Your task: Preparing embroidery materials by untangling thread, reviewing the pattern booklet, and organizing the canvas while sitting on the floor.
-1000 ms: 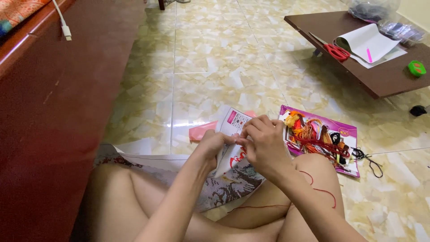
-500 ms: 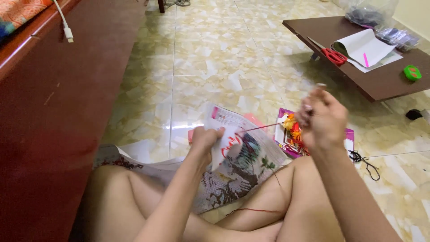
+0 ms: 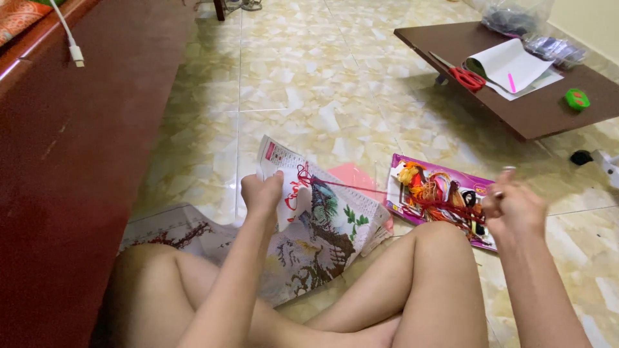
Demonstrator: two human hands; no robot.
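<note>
My left hand (image 3: 261, 192) grips the upper edge of a cross-stitch cloth (image 3: 322, 232) that lies across my lap, printed with a tree and red stitching. A red thread (image 3: 361, 188) runs taut from the cloth's red stitches to my right hand (image 3: 512, 205), which is pulled out to the right above my knee with fingers pinched on the thread. Any needle in those fingers is too small to make out.
A purple card of coloured thread skeins (image 3: 438, 193) lies on the tiled floor beside my right knee. A low brown table (image 3: 535, 109) at the back right carries red scissors (image 3: 465, 77), papers, a green round thing (image 3: 577, 98). A dark red wooden bed side (image 3: 77, 161) runs along the left.
My right hand has moved from the cloth out to the right and down, drawing the red thread taut. My left hand has stayed on the cloth.
</note>
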